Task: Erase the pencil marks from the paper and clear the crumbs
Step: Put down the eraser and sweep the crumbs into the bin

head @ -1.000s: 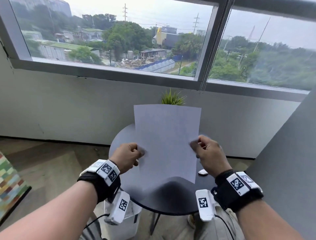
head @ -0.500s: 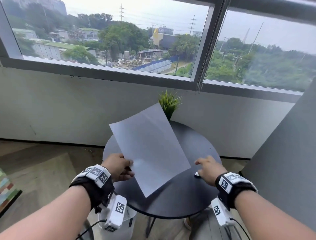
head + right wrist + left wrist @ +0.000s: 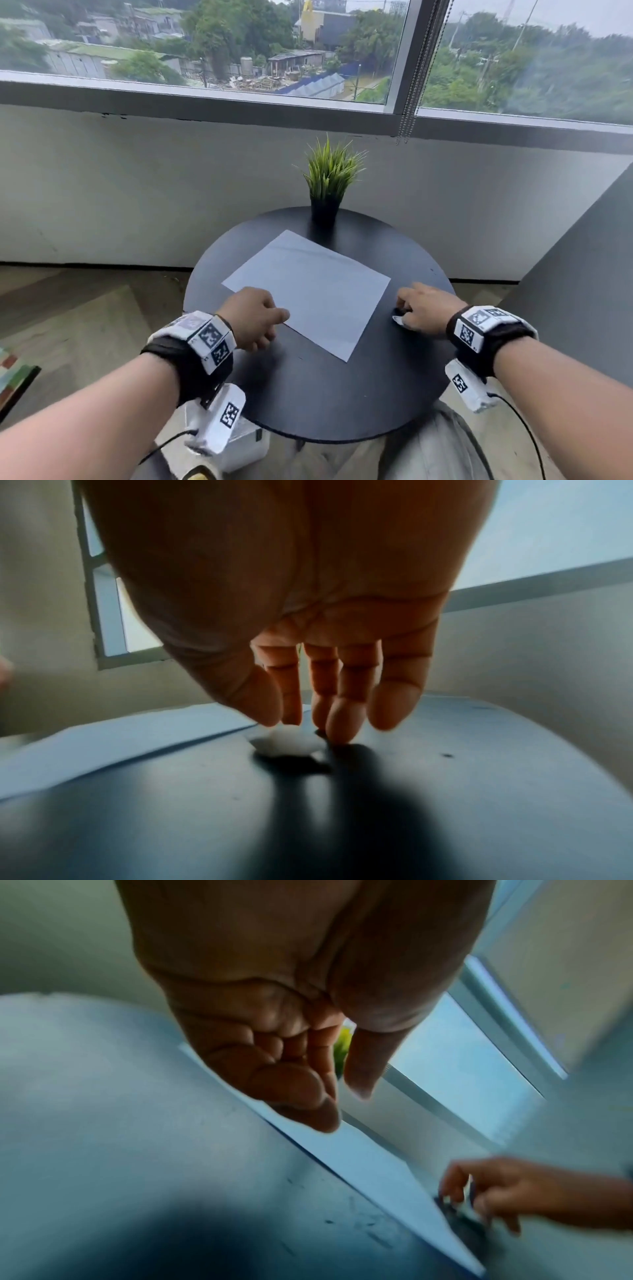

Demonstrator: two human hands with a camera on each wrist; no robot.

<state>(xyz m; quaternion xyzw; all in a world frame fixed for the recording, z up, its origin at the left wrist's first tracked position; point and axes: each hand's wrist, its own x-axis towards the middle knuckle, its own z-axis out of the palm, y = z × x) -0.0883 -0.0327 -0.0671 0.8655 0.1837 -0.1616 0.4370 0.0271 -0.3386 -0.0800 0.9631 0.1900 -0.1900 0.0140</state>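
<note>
Fingers (image 3: 339, 723) of the right hand (image 3: 424, 313) are pointed down at a small white eraser (image 3: 291, 744) on the round black table (image 3: 335, 394), with the thumb on its left side and the other fingertips at its right edge; contact is seen, but whether the eraser is actually pinched cannot be told, as the wrist view is blurred there. In the head view only a white corner of the eraser shows under that hand, just beside the right edge of the paper (image 3: 308, 291). The paper is laid flat on the table, turned at an angle, with one corner reaching toward a small potted plant (image 3: 329, 181) that stands at the far edge of the table. Faint pencil lines can be made out near the far side of the sheet, though not clearly. The left hand (image 3: 253, 318) is held at the paper's near left edge, its fingers loosely curled and nothing gripped in them; from the left wrist view the lowest fingertip (image 3: 322, 1121) appears to touch the sheet's edge, the thumb held apart. A few small dark specks are scattered on the tabletop near the paper. A white bin (image 3: 239, 448) is seen below the table on the left.
</note>
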